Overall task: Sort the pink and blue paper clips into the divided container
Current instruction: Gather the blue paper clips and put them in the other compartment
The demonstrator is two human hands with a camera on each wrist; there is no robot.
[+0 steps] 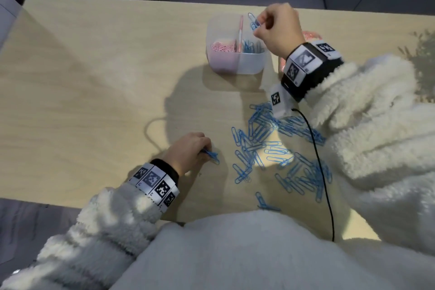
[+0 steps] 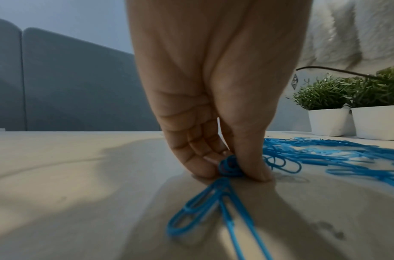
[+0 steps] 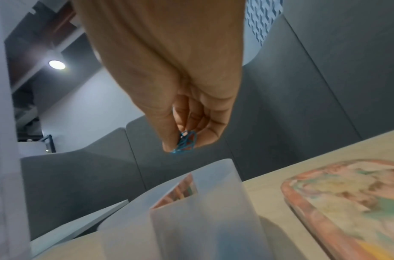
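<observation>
- Two hands work over one pale wooden table [image 1: 94, 77]; its far edge runs just behind the divided container [image 1: 236, 63], and its near edge lies under my fleece sleeves.
- Much bare wood spreads toward the table's left edge; the right half is crowded by the pile of blue paper clips [image 1: 277, 148], which reaches close to the near edge.
- My right hand [image 1: 277, 28] hovers above the container's right compartment, near the far edge, thumb and fingers pressed together on a few blue clips [image 1: 253, 21] that stick out toward the divider [image 1: 240, 33].
- Blue clips already lie in that right compartment; pink paper clips [image 1: 222, 46] fill the left one.
- My left hand [image 1: 188, 153] is down on the table, left of the pile and toward the near edge, fingertips and thumb pinching a small bunch of blue clips [image 1: 211, 155] against the wood.
- Only the left wrist view shows that pinch closely: thumb and fingers [image 2: 198, 158] meet on the bunch's curled ends while the long loops trail on the surface.
- It alone shows two potted plants [image 2: 347, 105] in white pots toward the table's right edge.
- Only the right wrist view shows a colourful pink-rimmed lid [image 3: 347, 202] lying flat beside the container's translucent wall.
- A black cable [image 1: 322, 172] crosses the pile from my right wrist.
</observation>
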